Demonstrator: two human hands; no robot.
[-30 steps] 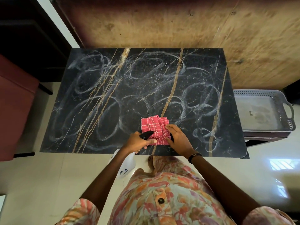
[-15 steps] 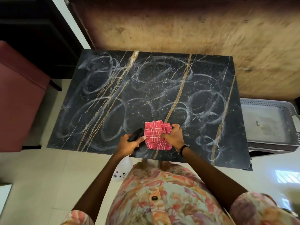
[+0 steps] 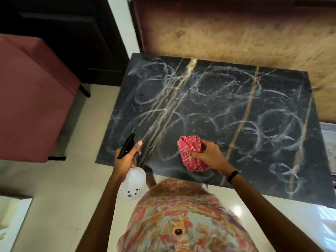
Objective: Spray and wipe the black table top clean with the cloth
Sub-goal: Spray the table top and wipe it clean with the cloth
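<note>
The black marble table top (image 3: 227, 106) has gold veins and is covered in whitish circular smears. My right hand (image 3: 209, 155) grips a bunched red checked cloth (image 3: 189, 153) over the near edge of the table. My left hand (image 3: 127, 157) holds a clear spray bottle (image 3: 132, 184) with a black trigger head, raised at the table's near left corner, nozzle pointing away toward the table. The bottle body hangs below my hand, off the table edge.
A red upholstered seat (image 3: 32, 99) stands to the left of the table. A grey plastic tray (image 3: 329, 148) sits just past the table's right edge. A plywood wall (image 3: 236, 33) runs behind the table. Pale tiled floor lies around me.
My head has turned left, shifting the table right in view. My left hand has lifted the spray bottle up and leftward; my right hand has gathered the cloth off the table surface.
</note>
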